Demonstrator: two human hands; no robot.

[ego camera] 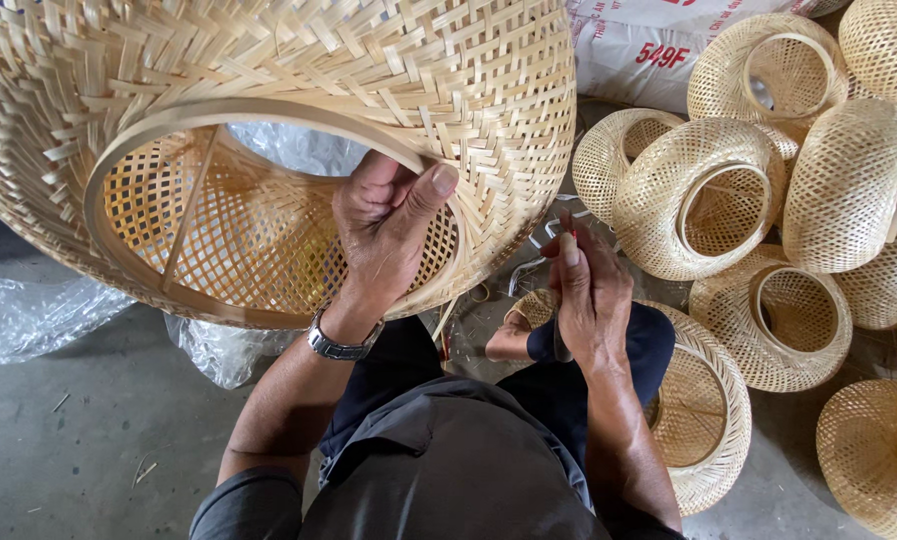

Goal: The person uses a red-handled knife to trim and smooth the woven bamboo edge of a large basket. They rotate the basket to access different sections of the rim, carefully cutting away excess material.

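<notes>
A large woven bamboo lampshade fills the upper left, tilted so its round rim opening faces me. My left hand grips that rim at its lower right, thumb pressed on the outside weave, a metal watch on the wrist. Just right of it, my right hand is closed around a slim tool with a dark handle and a metal end pointing up toward the shade's edge. My knees in dark trousers sit below both hands.
Several smaller woven bamboo shades are piled at the right, one against my right leg. A white printed sack lies at the top. Crumpled clear plastic sheet covers the grey concrete floor at left.
</notes>
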